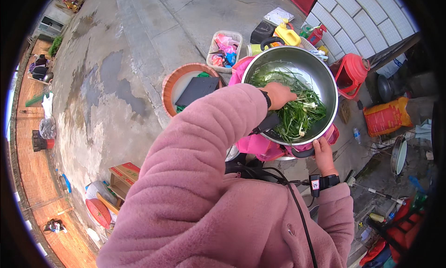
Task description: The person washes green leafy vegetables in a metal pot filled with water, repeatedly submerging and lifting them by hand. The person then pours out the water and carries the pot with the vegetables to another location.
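Observation:
A large steel pot (328, 82) with black handles stands before me on something draped in bright pink cloth (260, 146). Long, thin greens (304, 111) with some white ends lie heaped inside it, and the metal shines wet. My left hand (280, 96) reaches over the rim into the pot, its fingers curled down on the greens; the fingertips are partly hidden. At the near right side, my right hand (324, 155) grips the pot by its black handle (303, 152), thumb up against the rim. Both wrists wear black bands with small devices.
Left of the pot are a brown-rimmed basin (168, 89) with a dark flat board and a clear tub (238, 37) of coloured bags. Behind it stand a yellow jug (289, 34) and bottles. A red lantern-like container (351, 72) is on the right. Black cables (299, 207) cross my front.

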The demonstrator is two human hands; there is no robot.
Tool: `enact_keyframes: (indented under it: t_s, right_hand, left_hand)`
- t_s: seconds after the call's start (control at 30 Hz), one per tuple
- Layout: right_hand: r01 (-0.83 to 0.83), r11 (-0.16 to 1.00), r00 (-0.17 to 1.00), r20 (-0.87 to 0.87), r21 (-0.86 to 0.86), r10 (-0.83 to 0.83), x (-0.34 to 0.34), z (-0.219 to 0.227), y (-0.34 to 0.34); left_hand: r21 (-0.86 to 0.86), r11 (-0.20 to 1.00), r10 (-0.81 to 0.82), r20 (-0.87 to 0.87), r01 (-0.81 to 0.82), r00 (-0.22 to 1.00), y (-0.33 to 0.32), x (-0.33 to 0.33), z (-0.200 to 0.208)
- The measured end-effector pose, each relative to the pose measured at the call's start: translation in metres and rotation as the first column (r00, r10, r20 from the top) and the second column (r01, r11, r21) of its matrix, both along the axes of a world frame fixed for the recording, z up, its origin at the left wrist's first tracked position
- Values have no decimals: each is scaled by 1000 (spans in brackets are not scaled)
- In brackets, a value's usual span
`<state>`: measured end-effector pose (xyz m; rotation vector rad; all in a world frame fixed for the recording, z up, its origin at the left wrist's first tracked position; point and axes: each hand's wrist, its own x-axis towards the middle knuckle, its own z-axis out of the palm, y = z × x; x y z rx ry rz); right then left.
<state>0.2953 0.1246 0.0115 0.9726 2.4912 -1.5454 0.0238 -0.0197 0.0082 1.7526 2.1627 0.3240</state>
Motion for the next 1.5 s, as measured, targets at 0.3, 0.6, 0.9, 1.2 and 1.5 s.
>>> enact_keyframes:
  t_s: [0.3,0.6,0.9,1.2,1.5]
  right_hand:
    - [5,992,999,-39,124,-1,2,-5,3]
    - [32,990,997,-73,135,-23,-1,7,-2]
    - [53,989,993,-109,136,-38,3,-4,1]
    - [43,991,994,-102,125,-30,2,0,0]
    - [29,984,991,-135,177,-5,4,-8,3]
  left_hand:
    - [374,927,54,-169,13,984,5,-23,68]
    - [-221,975,-36,-43,26,998,16,22,26]
    - [-439,895,43,-107,-86,993,46,54,-19]
    - [-327,944,-6,-129,-37,992,45,33,-32]
    - [-22,985,-173,-93,172,980,33,-16,12]
